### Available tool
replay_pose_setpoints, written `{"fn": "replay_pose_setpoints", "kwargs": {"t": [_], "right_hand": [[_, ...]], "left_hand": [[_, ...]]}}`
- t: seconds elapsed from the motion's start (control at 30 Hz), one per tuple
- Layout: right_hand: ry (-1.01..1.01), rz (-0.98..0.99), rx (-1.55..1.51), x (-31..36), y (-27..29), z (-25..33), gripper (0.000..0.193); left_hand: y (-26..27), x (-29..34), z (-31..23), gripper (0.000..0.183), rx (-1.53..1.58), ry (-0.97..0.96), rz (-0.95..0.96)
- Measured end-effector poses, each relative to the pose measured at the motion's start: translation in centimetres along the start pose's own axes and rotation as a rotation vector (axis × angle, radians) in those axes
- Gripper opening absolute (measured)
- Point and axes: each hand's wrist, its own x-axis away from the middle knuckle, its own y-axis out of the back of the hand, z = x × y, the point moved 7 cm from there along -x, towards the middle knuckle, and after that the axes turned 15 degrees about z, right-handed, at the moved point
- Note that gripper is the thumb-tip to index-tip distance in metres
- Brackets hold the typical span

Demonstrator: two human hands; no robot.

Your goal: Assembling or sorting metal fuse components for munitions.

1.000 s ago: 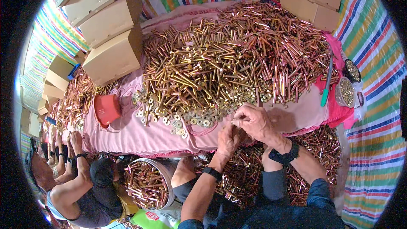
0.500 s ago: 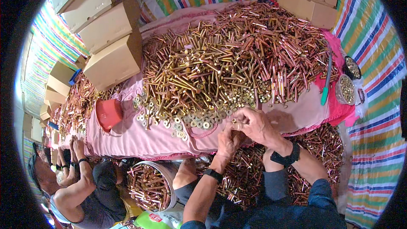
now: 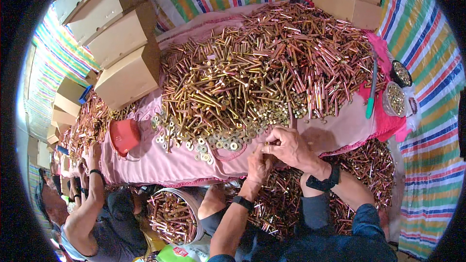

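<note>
My left hand (image 3: pixel 259 165) and my right hand (image 3: pixel 290 146) meet over the front edge of the pink cloth (image 3: pixel 150 157). The fingers of both are closed and touch at the tips. A small brass-coloured piece shows between them, too small and covered to name; the left fist hides whatever lies inside it. Just beyond my fingertips lie flat washers (image 3: pixel 235 145) and small nuts (image 3: pixel 281 115). Behind these rises a big heap of brass- and copper-coloured metal bolts (image 3: pixel 218 82).
A red plastic tub (image 3: pixel 124 136) stands left, near stacked cardboard boxes (image 3: pixel 127 77). Right are a green-handled tool (image 3: pixel 370 108) and a clear tub of small parts (image 3: pixel 394 99). More bolts fill a white bucket (image 3: pixel 194 213) and lie below the table edge. A co-worker (image 3: pixel 92 218) sits at left.
My hands stay together; the right fingers have shifted slightly down and toward the left hand. The co-worker's arm has reached farther over the bolts. The whole view has shifted slightly.
</note>
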Motion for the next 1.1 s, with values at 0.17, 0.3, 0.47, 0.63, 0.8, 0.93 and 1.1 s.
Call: {"fn": "replay_pose_setpoints", "kwargs": {"t": [0.17, 0.3, 0.47, 0.63, 0.8, 0.93, 1.1], "right_hand": [[-0.264, 0.048, -0.033, -0.3, 1.0, -3.7, 0.032], [-0.155, -0.166, 0.287, -4.2, 3.9, -6.9, 0.024], [-0.348, 0.039, 0.589, -7.6, 4.1, -10.2, 0.024], [-0.282, 0.008, 0.571, -7.4, 4.6, -10.4, 0.020], [-0.420, 0.327, 0.149, -1.3, 2.3, -6.7, 0.022], [-0.124, 0.304, 0.293, 1.7, -2.2, -5.6, 0.026], [-0.402, 0.172, -0.158, 1.5, -0.9, -5.8, 0.024]], "left_hand": [[-0.1, -0.4, 0.0, 0.019, 0.093, 0.179, 0.114], [-0.7, -0.7, -0.3, 0.024, 0.261, 0.159, 0.465], [-1.0, -0.2, -1.8, 0.037, 0.813, 0.384, 0.547], [-0.2, -0.6, -0.7, 0.036, 0.510, 0.428, 0.465], [-0.3, -1.1, 0.0, 0.033, 0.575, 0.359, 0.178], [-0.6, 0.0, 2.7, 0.029, 0.658, 0.378, 0.159], [1.0, 0.1, 2.6, 0.018, 0.754, 0.382, -0.085]]}}
